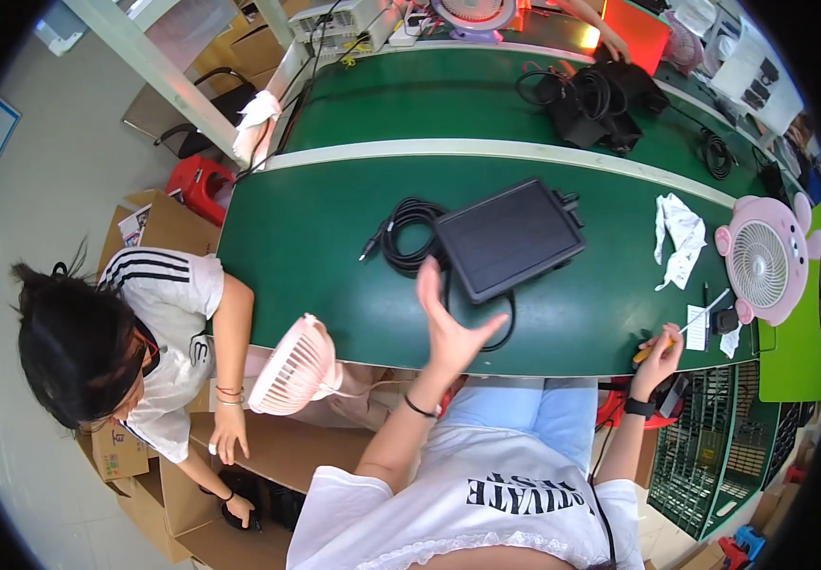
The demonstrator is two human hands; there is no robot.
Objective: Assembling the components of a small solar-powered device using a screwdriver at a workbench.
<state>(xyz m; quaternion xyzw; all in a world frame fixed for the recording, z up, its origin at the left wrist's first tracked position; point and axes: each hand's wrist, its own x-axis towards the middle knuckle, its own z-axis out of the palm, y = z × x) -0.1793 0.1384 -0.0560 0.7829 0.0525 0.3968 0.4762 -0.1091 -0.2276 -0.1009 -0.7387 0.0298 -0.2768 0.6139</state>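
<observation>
Across the green bench [334, 294], the black box [510, 237] lies centrally; it looks rigid, smooth, fairly heavy, best held by opposite edges. Left of it coils a bendy cable [401, 233]. Nearer, the left hand [453, 328] spreads wide, empty; the right hand [659, 356] curls around a screwdriver [694, 321].

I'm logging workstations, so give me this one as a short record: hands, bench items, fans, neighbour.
Left hand: open, near the flat black box; contact unclear
Right hand: gripping an orange-handled tool
Green bench: box, coiled black cable, crumpled white cloth
Fans: animal-shaped pink fan right; plain pink fan left
Co-worker: left, one hand in a cardboard box
</observation>
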